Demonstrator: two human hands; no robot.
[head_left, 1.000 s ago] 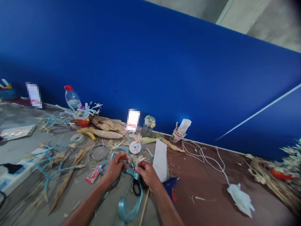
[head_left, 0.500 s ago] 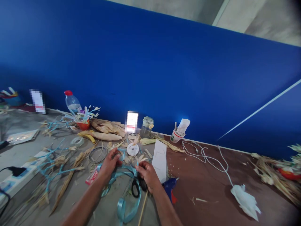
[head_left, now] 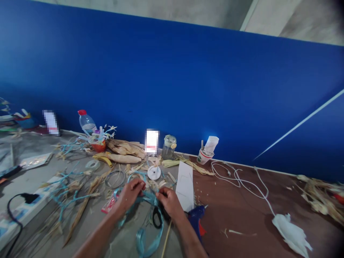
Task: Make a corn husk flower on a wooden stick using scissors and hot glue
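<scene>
Over the near part of the table, my left hand is closed, its fingertips pinched at a light blue ribbon. My right hand pinches the same ribbon a little to the right, near a pale flower-like piece of husk. The ribbon runs between both hands and hangs down in a loop toward me. Black-handled scissors lie just below my right hand, partly covered. A thin stick lies beside them. Beyond my hands is a white spool. What exactly sits between the fingertips is small and partly hidden.
A blue glue gun and white paper lie right of my hands. Blue-wrapped branches and a power strip are at left. Behind stand a jar, a cup and a bottle. White cable crosses the right side.
My left hand has turned and come closer to my right, its fingers drawn together on the ribbon. My right hand stays pinched. The view has shifted slightly left.
</scene>
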